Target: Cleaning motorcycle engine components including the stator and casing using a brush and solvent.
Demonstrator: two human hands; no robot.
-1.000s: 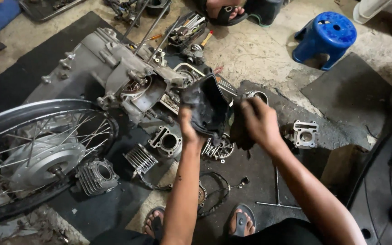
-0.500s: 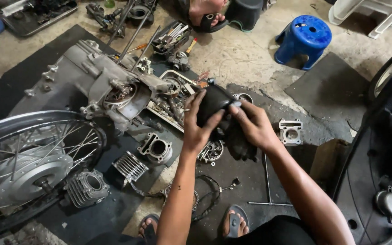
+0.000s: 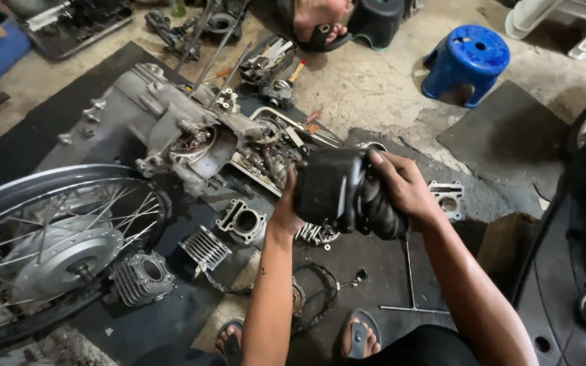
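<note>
Both hands gripped a black rubber part (image 3: 337,193) above the dark floor mat (image 3: 171,318): the right hand (image 3: 401,186) curled its fingers over the top, while the left hand (image 3: 286,207) sat mostly hidden behind the part, its grasp impossible to read. What the part was stayed unclear. Beneath lay a grey engine case (image 3: 164,129), and a spoked wheel (image 3: 42,244) ran off the left edge.

A stained concrete floor (image 3: 374,88) carries dark rubber mats (image 3: 503,135); a blue plastic stool (image 3: 468,61) stands near white furniture legs (image 3: 564,27).
</note>
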